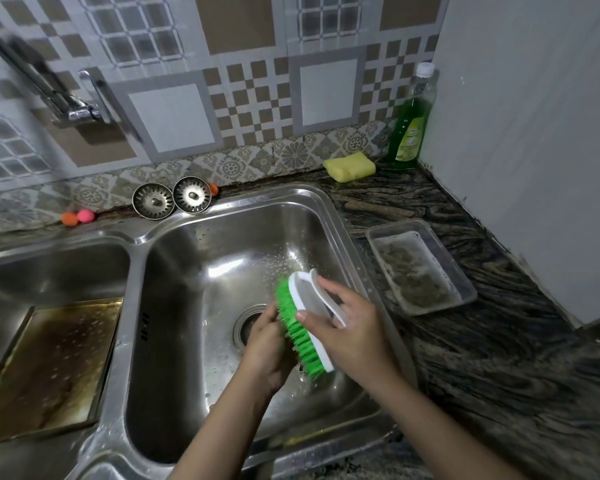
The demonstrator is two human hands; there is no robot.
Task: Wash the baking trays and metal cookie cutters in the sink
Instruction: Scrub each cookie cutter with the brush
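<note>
Head view: right hand gripping scrub brush, bristles against curled left hand, baking tray well left.

Two bare forearms reach in from the bottom edge, angled up toward the middle. The right hand is curled, thumb forward and fingers wrapped over the top. The left hand sits just beside it, fingers bent toward the right hand.

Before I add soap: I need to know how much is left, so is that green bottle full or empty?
Partly full: green liquid fills the dish soap bottle to about its shoulder; the neck is clear.
</note>
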